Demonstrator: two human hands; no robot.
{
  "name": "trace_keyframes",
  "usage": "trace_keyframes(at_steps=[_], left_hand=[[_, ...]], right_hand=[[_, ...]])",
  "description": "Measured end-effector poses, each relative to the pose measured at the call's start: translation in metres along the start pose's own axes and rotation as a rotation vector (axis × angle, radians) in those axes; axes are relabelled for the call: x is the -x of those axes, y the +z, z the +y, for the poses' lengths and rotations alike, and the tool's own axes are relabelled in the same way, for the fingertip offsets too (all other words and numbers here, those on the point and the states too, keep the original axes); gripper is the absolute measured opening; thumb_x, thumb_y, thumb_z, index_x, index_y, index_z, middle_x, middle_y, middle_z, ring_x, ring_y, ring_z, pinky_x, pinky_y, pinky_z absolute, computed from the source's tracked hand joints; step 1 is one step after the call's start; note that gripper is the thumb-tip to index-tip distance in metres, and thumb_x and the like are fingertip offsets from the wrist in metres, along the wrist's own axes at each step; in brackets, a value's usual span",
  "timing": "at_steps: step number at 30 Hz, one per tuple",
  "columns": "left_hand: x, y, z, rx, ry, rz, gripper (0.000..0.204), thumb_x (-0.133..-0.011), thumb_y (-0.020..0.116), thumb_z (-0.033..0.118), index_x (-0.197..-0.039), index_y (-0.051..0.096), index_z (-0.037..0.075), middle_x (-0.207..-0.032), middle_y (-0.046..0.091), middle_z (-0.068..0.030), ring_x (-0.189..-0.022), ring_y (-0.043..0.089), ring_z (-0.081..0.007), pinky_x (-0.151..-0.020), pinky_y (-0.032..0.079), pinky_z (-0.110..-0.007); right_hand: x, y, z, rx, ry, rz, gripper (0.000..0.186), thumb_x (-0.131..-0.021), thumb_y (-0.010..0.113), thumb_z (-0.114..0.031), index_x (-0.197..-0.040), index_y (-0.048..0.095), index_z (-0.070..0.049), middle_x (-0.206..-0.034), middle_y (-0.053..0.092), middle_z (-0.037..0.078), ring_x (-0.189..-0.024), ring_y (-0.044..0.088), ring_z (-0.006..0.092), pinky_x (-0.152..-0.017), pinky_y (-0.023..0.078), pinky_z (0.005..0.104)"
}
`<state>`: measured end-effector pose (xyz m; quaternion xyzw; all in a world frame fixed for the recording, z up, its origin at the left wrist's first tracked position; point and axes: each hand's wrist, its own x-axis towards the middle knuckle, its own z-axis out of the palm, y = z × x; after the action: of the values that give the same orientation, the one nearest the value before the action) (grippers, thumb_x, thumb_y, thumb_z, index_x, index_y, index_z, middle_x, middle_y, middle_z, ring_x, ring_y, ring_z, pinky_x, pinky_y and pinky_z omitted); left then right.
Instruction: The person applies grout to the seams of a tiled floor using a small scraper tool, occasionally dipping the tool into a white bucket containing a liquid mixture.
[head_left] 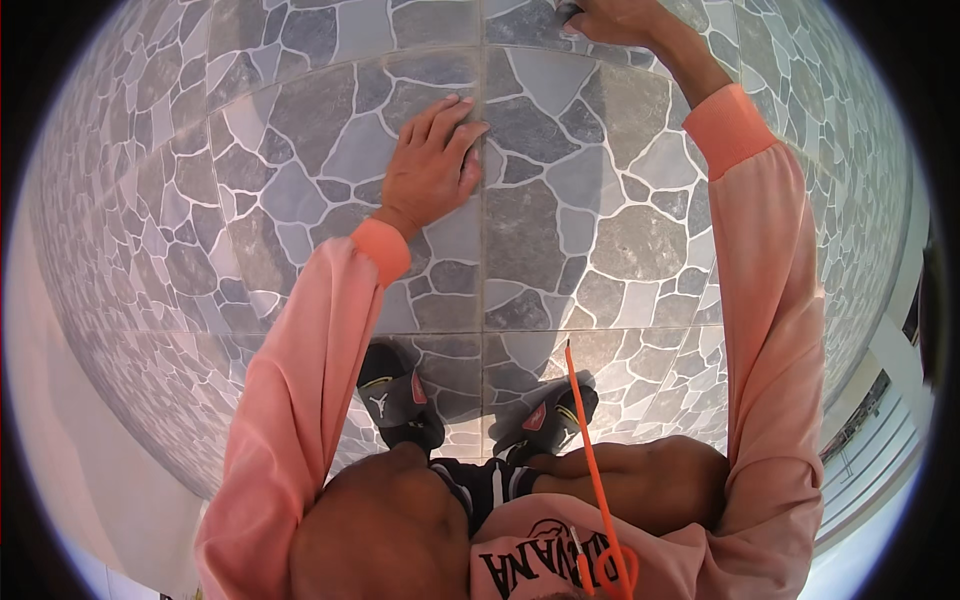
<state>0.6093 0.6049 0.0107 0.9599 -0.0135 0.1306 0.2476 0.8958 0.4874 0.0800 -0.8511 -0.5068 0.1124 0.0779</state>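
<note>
My left hand point(435, 165) is over the stone-patterned tile floor point(640, 240), beside the straight joint between two tiles. Its fingers are loosely bent and somewhat apart, pointing up and to the right, with the thumb below them. I make out nothing held in it. Farther off, at the top edge of the view, my right hand point(615, 20) has its fingers closed at a small dark thing point(568, 12). The frame's edge cuts that thing off, so its kind does not show.
My feet in dark slides point(400, 400) are on the tiles below, under my bent knees. An orange drawstring point(590, 450) hangs from my pink sweatshirt point(650, 560). A pale wall point(90, 420) borders the floor at left; white railings point(875, 455) stand at lower right.
</note>
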Motion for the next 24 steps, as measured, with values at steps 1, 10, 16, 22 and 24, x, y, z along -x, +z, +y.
trace_keyframes(at_steps=[1,10,16,22,24], left_hand=[[0.0,0.0,0.0,0.001,0.001,0.002,0.036,-0.082,0.062,0.009,-0.118,0.06,0.013,-0.136,0.052,-0.0086,-0.131,0.046,-0.0316,-0.104,0.038,-0.045],[0.002,-0.001,-0.003,-0.009,-0.001,0.036,0.035,-0.081,0.064,0.011,-0.115,0.06,0.014,-0.131,0.054,-0.0071,-0.13,0.048,-0.027,-0.101,0.04,-0.043],[0.002,0.002,-0.002,0.011,-0.003,0.021,0.035,-0.083,0.061,0.01,-0.117,0.06,0.013,-0.134,0.053,-0.0074,-0.132,0.046,-0.028,-0.103,0.039,-0.043],[0.002,0.004,-0.002,0.012,0.014,0.056,0.034,-0.083,0.061,0.012,-0.117,0.06,0.013,-0.134,0.053,-0.0074,-0.132,0.046,-0.0274,-0.103,0.038,-0.044],[0.002,0.005,0.001,0.023,0.015,0.056,0.034,-0.083,0.062,0.012,-0.117,0.06,0.013,-0.134,0.053,-0.0074,-0.132,0.046,-0.0277,-0.103,0.038,-0.044]], right_hand=[[-0.004,-0.002,-0.003,0.182,0.071,-0.23,0.026,-0.083,0.061,-0.019,-0.1,0.071,-0.002,-0.095,0.071,0.022,-0.089,0.068,0.0381,-0.076,0.053,0.048],[0.004,-0.005,-0.02,0.001,0.159,-0.025,0.028,-0.081,0.065,-0.023,-0.1,0.073,-0.004,-0.093,0.072,0.02,-0.088,0.07,0.0363,-0.075,0.054,0.048],[-0.002,0.014,0.005,0.0,0.036,-0.007,0.02,-0.08,0.064,-0.016,-0.092,0.075,-0.005,-0.085,0.072,0.018,-0.08,0.07,0.0347,-0.071,0.055,0.0473],[0.017,0.024,0.009,-0.125,-0.019,0.004,0.022,-0.079,0.065,-0.013,-0.096,0.076,-0.008,-0.087,0.073,0.017,-0.082,0.071,0.0342,-0.073,0.055,0.0468],[0.027,0.024,0.009,-0.051,0.005,0.024,0.023,-0.077,0.068,-0.017,-0.096,0.076,-0.007,-0.088,0.073,0.019,-0.083,0.071,0.0338,-0.072,0.055,0.0458]])
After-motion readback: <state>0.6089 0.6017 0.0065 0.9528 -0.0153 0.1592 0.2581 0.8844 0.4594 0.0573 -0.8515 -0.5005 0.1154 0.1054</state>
